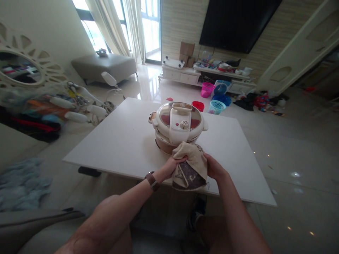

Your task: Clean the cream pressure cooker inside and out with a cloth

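Observation:
A cream and brown patterned cloth (192, 165) hangs folded between my two hands, over the near edge of the white table (116, 137). My left hand (171, 166), with a brown-strapped watch at the wrist, is closed on its left side, thumb on top. On the right side of the cloth my right hand (214, 166) grips it, some fingers hidden behind the fabric. Just beyond the cloth stands a round cream and brown cooker (178, 135) with a see-through lid, a knob and a red button on top. The cloth overlaps the cooker's lower front in view.
Past the table are a red basket (198, 106), a light-blue basket (217, 107) and a pink basket (207, 90) on the floor. A cluttered TV cabinet (182, 76) lines the wall. At left stand a grey bench (106, 67) and a white multi-armed lamp (96, 110).

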A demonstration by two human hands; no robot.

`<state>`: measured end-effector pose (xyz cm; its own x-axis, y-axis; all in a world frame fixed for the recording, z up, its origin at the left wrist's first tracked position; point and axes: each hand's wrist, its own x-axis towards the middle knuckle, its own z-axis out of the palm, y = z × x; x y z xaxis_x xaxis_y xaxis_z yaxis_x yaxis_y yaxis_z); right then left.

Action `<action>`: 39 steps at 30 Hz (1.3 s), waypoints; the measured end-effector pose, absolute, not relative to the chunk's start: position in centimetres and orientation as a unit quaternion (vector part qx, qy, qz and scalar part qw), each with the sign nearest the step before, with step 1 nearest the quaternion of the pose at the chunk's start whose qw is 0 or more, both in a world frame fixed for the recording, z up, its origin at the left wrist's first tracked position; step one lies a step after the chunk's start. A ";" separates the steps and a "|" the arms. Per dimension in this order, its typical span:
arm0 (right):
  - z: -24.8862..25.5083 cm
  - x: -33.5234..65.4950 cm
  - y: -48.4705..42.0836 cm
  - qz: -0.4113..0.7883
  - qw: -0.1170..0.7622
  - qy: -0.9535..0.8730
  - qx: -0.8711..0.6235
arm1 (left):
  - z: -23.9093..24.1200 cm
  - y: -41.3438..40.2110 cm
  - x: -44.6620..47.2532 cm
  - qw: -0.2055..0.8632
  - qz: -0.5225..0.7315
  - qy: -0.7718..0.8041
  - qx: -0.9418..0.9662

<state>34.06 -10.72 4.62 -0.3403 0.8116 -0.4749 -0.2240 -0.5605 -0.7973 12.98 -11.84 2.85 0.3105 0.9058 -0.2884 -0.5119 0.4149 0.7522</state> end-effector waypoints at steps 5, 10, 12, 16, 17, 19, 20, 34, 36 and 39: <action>4.6 33.8 -12.4 0.769 0.333 -0.348 -0.421 | 3.5 -11.8 12.9 0.690 0.490 0.404 0.349; 4.8 35.0 -13.2 0.732 0.388 -0.323 -0.458 | 4.7 -11.2 12.7 0.706 0.448 0.337 0.433; 5.1 36.1 -13.4 0.683 0.456 -0.300 -0.485 | 4.6 -10.7 12.4 0.714 0.419 0.329 0.455; 7.3 37.4 -12.5 0.455 0.681 -0.259 -0.512 | 3.4 -9.8 12.0 0.695 0.376 0.385 0.477; 8.3 37.3 -12.0 0.377 0.728 -0.259 -0.510 | 3.1 -9.7 11.9 0.686 0.367 0.398 0.487; 10.3 36.4 -10.6 0.228 0.777 -0.281 -0.516 | 2.6 -9.6 11.8 0.661 0.353 0.415 0.516; 11.4 35.5 -9.8 0.167 0.775 -0.306 -0.527 | 2.4 -9.6 11.7 0.642 0.350 0.422 0.536; 15.6 27.4 -1.9 0.110 0.434 -0.687 -0.573 | 3.2 -11.0 9.8 0.468 0.349 0.431 0.687; 15.5 28.4 -1.5 0.110 0.450 -0.660 -0.591 | 3.5 -11.0 9.3 0.462 0.348 0.429 0.694; 15.9 28.4 -1.8 0.099 0.425 -0.675 -0.595 | 3.6 -11.0 8.9 0.458 0.348 0.430 0.696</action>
<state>28.43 -1.78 15.89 0.0683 0.8871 0.4566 0.7196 0.2731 -0.6384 8.86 -11.03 3.64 0.3878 0.9173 0.0909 0.2801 -0.2112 0.9365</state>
